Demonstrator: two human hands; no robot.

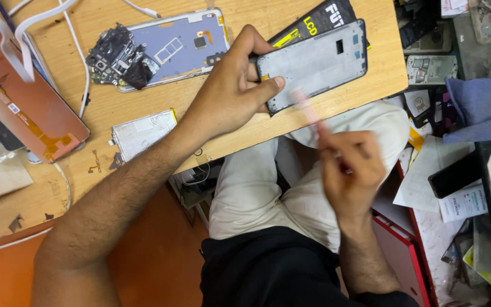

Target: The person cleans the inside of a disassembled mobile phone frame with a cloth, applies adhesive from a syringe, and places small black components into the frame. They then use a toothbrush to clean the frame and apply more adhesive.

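Wooden bench (336, 105) edge carried the phone frame (316, 63); left hand (231, 94) gripped it, blurred right hand (350, 165) pinched a pale strip (308, 111) — a slip could have dropped it

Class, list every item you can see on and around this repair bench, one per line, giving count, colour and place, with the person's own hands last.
Grey rectangular phone frame: one, bench edge, under the left hand.
Black printed box: one, beneath the frame.
Lilac opened phone body with circuit board: one, bench top.
Silver flat battery: one, near bench edge.
Copper-coloured screen panel: one, bench left.
White cables: several, upper left.
Blue cloth: one, far right.
Black phone: one, right.
Left hand: grips the frame.
Right hand: blurred, pinching a thin pale strip.
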